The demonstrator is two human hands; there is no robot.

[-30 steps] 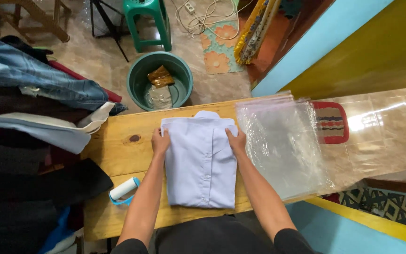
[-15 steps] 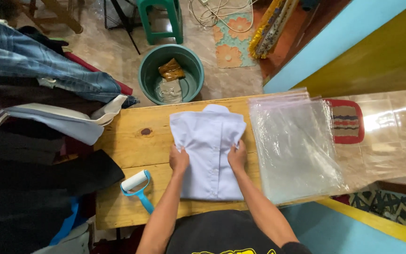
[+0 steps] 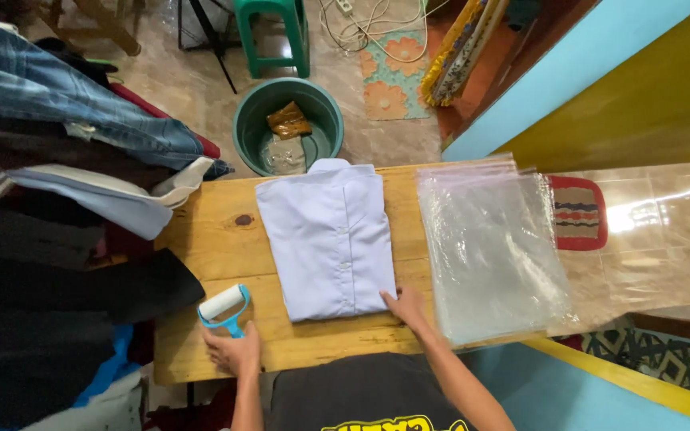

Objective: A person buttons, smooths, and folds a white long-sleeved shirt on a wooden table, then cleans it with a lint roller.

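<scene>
Both hands have come off the folded shirt (image 3: 331, 239): left hand (image 3: 233, 351) now at the lint roller (image 3: 224, 307), fingers closing loosely on its blue handle; right hand (image 3: 407, 307) lies flat, fingers apart, at the shirt's near right corner. Shirt lies buttoned-side up, mid tabletop (image 3: 209, 231), just beside the clear plastic bags (image 3: 493, 251). Judgement: pin the corner while rolling in straight strokes, so the folds stay put. Green tub (image 3: 249, 136) beyond the far edge.
</scene>
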